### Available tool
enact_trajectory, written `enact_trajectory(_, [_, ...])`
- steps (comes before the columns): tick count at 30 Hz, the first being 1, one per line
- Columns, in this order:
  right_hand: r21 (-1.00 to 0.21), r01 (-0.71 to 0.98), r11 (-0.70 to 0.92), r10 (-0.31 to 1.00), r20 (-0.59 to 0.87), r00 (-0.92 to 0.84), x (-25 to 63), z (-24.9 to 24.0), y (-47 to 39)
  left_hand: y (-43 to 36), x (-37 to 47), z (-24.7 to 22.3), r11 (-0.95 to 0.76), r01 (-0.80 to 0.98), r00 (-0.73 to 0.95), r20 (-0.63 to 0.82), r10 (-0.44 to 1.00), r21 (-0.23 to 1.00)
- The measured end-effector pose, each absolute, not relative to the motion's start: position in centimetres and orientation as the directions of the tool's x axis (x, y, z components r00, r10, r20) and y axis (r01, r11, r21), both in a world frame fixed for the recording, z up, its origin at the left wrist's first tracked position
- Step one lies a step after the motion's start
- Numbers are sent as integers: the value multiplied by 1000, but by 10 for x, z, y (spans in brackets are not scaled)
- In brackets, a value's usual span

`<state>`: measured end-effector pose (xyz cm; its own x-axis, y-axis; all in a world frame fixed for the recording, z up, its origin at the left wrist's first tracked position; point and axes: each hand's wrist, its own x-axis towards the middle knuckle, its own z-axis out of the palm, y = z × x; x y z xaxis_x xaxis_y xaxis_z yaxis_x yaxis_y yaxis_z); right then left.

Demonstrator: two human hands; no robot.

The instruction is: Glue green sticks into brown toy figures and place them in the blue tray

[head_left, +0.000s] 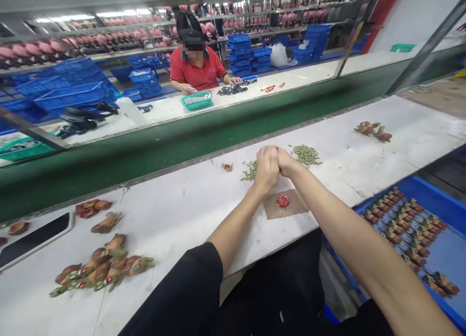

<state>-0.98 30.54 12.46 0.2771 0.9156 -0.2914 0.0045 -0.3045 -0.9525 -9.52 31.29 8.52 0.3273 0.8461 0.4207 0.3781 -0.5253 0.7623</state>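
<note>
My left hand and my right hand are pressed together above the white table, fingers closed around each other. Whatever lies between them is hidden. Small green pellet-like pieces lie in a pile beside my left hand and in another pile just beyond my right. Nearer to me, a small round red dish rests on a brown cardboard piece. A single small hollow brown part sits left of the hands.
Brown-and-green figurines cluster at the left, near a phone and hollow brown parts. Two more pieces lie far right. A blue tray holds rows of figurines below the table's right edge. Across the green divider sits a co-worker.
</note>
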Motion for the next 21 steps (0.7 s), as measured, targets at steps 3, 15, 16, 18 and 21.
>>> enact_trajectory(3, [-884, 280, -373, 914, -299, 273, -9, 106, 343, 335, -109, 64, -464, 394, 308, 362, 880, 793])
enact_trajectory(15, [-667, 709, -229, 973, -171, 154, -5, 87, 369, 347, -153, 58, -445, 390, 445, 258, 858, 806])
enact_trajectory(16, [-666, 713, -220, 975, -170, 143, -5, 89, 368, 347, -155, 60, -447, 404, 455, 248, 855, 798])
enact_trajectory(18, [-664, 719, -203, 979, -166, 123, -5, 93, 367, 343, -161, 62, -450, 448, 485, 213, 848, 772])
enact_trajectory(21, [-683, 715, -153, 988, -132, 85, -2, 97, 361, 336, -172, 62, -477, 520, 557, 141, 818, 709])
